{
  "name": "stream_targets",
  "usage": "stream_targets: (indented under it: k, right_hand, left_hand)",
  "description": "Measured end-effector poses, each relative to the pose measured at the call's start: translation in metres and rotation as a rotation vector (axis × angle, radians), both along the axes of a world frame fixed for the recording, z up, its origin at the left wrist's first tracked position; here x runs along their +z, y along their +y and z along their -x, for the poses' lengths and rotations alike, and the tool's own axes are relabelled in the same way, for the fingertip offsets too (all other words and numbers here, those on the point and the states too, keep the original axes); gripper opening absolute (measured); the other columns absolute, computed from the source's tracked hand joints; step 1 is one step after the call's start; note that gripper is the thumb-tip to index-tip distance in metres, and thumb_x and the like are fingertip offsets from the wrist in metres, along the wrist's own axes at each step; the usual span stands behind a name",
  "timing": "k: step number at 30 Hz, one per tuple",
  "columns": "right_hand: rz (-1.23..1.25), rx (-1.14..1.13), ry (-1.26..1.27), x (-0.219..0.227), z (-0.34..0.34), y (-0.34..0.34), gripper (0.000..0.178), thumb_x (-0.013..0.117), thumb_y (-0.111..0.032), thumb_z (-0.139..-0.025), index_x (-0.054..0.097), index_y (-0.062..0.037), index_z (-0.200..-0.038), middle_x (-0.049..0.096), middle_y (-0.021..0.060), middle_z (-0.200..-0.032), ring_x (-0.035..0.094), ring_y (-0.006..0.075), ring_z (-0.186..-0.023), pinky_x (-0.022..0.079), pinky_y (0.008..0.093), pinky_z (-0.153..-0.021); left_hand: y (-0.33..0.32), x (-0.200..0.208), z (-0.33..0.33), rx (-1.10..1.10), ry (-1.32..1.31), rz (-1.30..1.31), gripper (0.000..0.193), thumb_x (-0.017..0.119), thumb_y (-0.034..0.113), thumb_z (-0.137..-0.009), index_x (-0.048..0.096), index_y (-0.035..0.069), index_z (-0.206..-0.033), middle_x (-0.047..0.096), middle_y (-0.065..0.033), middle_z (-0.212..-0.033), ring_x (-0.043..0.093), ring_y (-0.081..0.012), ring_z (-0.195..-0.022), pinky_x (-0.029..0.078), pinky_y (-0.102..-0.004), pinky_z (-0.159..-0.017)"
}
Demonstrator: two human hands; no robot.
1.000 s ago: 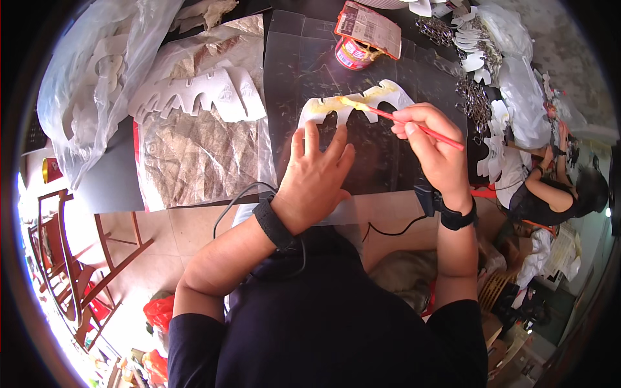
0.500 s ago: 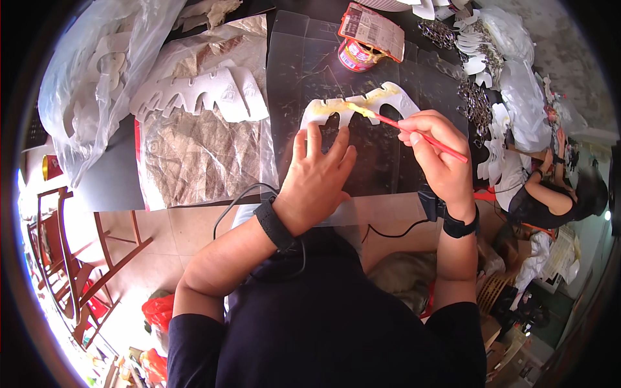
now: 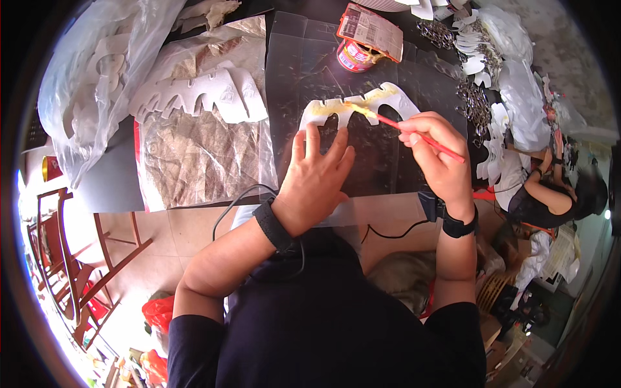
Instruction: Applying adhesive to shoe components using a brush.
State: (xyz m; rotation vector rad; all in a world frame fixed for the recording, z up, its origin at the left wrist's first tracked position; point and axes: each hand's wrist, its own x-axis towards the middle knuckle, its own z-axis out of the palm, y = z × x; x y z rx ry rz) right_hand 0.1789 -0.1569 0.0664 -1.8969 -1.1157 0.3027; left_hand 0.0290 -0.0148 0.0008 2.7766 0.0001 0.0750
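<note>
On the dark table lies a white cut-out piece [image 3: 392,97] with notches and arched openings, smeared with a yellowish paste along its middle. My left hand [image 3: 318,174] is spread open, its fingertips at the near left edge of that piece. In my right hand [image 3: 441,150] is a thin red brush [image 3: 424,137], gripped between thumb and fingers. Its tip, coated yellow, touches the upper middle of the piece. Beyond it stands a red tub [image 3: 355,57] with a piece of printed cardboard [image 3: 370,31] leaning over its top.
Overlapping white cut-outs [image 3: 202,94] rest on a plastic-wrapped brown sheet [image 3: 194,158] at left, beside a clear plastic bag [image 3: 107,71]. Metal chain-like bundles [image 3: 475,107] and more white pieces line the right side. Another person [image 3: 550,197] works at far right. A wooden chair [image 3: 71,258] stands lower left.
The brush and my right hand have shifted very slightly. My left hand and the white piece stay nearly where they were.
</note>
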Motion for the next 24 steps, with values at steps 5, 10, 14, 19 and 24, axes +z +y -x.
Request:
stream_targets:
  k: [5, 10, 14, 19, 24]
  right_hand:
    - [-0.019, -0.011, 0.031, -0.0049, -0.0014, 0.0021, 0.013, 0.053, 0.007, -0.081, 0.06, 0.0036, -0.092, 0.061, 0.011, -0.085, 0.061, 0.0159, -0.073, 0.049, 0.0259, -0.066]
    - [-0.007, -0.016, 0.074, 0.0013, -0.0027, -0.0035, 0.014, 0.052, 0.006, -0.081, 0.06, 0.0035, -0.093, 0.06, 0.0106, -0.087, 0.062, 0.0165, -0.074, 0.049, 0.0259, -0.067]
    - [0.019, -0.002, 0.012, -0.0002, -0.0031, -0.001, 0.015, 0.052, 0.007, -0.081, 0.06, 0.0042, -0.093, 0.06, 0.0108, -0.087, 0.062, 0.0164, -0.075, 0.049, 0.0262, -0.067]
    - [0.009, 0.035, 0.021, 0.0023, -0.004, -0.0035, 0.017, 0.052, 0.008, -0.079, 0.06, 0.003, -0.093, 0.06, 0.0104, -0.087, 0.06, 0.0166, -0.074, 0.048, 0.0263, -0.067]
    - [0.014, 0.075, -0.074, -0.0019, -0.0057, -0.0044, 0.019, 0.053, 0.011, -0.075, 0.061, 0.0028, -0.091, 0.058, 0.0106, -0.085, 0.058, 0.0178, -0.073, 0.047, 0.0267, -0.066]
  left_hand:
    - [-0.0001, 0.0005, 0.0002, 0.003, 0.0, 0.003, 0.074, 0.077, 0.036, -0.061, 0.05, 0.006, -0.123, 0.035, -0.0137, -0.136, 0.03, -0.047, -0.121, 0.03, -0.0548, -0.099]
    - [0.0004, 0.0018, -0.0007, -0.004, -0.001, 0.002, 0.074, 0.078, 0.036, -0.061, 0.05, 0.006, -0.123, 0.035, -0.0138, -0.135, 0.03, -0.0472, -0.121, 0.03, -0.0549, -0.099]
    - [0.0003, 0.0005, -0.0001, 0.002, -0.001, -0.003, 0.074, 0.077, 0.036, -0.062, 0.049, 0.006, -0.123, 0.035, -0.0138, -0.135, 0.03, -0.0473, -0.12, 0.03, -0.0549, -0.099]
    - [0.0003, 0.002, -0.0005, -0.004, 0.002, 0.0, 0.074, 0.077, 0.036, -0.062, 0.049, 0.006, -0.124, 0.035, -0.0139, -0.136, 0.03, -0.0467, -0.121, 0.03, -0.0549, -0.099]
    - [-0.0001, 0.0008, -0.0006, -0.003, 0.005, -0.009, 0.074, 0.077, 0.036, -0.062, 0.049, 0.006, -0.124, 0.034, -0.014, -0.137, 0.03, -0.0464, -0.121, 0.03, -0.055, -0.099]
